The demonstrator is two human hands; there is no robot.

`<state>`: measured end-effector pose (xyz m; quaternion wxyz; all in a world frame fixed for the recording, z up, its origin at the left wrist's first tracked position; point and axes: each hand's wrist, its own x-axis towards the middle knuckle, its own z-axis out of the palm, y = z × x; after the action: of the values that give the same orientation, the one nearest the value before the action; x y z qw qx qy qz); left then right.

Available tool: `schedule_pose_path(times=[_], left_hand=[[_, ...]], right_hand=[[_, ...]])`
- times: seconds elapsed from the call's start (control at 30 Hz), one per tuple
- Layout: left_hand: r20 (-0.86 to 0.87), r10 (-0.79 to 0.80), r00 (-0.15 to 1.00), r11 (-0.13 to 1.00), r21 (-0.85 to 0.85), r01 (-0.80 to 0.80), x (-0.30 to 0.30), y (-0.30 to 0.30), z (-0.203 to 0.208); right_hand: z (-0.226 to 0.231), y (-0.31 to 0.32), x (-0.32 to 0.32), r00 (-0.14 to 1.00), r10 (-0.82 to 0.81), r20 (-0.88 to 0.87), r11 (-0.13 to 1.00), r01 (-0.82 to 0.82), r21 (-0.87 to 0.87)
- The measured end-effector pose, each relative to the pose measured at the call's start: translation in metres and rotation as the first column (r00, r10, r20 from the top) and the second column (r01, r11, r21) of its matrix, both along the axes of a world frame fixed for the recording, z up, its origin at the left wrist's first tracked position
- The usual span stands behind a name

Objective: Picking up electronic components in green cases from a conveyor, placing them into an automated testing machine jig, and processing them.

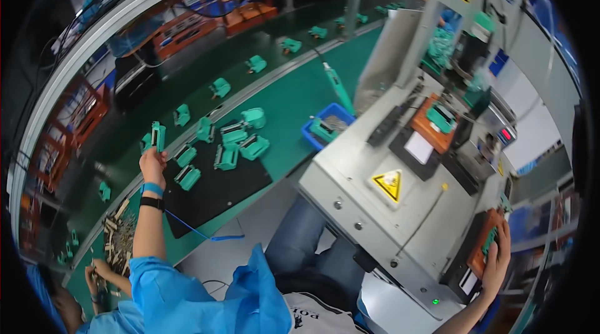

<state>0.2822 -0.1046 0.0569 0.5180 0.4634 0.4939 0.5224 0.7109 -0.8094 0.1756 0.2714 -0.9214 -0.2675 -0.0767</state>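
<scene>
My left hand (153, 168) is raised at the near edge of the conveyor, its fingers closed round a green plastic housing (158, 136) with a dark strip along it. On the right, my right hand (497, 260) lies over an orange-brown fixture block (479, 248) at the machine's edge. Its fingers are curled at a green housing (489, 240) seated there, partly hidden by the hand. Several more green housings (226, 156) lie in a loose group on a black mat (215, 199) beside my left hand.
Green housings ride the dark conveyor (206, 53). A blue bin (328, 123) and a green electric screwdriver (337, 87) are beside the machine (350, 171). Another orange-brown fixture (435, 123) holds a housing under the machine's head. At lower left, a co-worker's hands (100, 274) work near small metal parts (122, 234).
</scene>
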Motion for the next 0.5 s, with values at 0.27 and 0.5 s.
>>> schedule_pose_path(times=[0.27, 0.5], left_hand=[[-0.293, 0.500, 0.815, 0.858, 0.037, -0.513, -0.153, 0.095, -0.058], [-0.523, 0.463, 0.716, 0.886, 0.245, -0.394, -0.172, 0.124, -0.081]], right_hand=[[-0.009, 0.002, -0.006, 0.910, -0.204, 0.361, 0.968, 0.241, -0.062], [-0.002, 0.028, -0.024, 0.882, -0.126, 0.453, 0.987, 0.159, -0.035]])
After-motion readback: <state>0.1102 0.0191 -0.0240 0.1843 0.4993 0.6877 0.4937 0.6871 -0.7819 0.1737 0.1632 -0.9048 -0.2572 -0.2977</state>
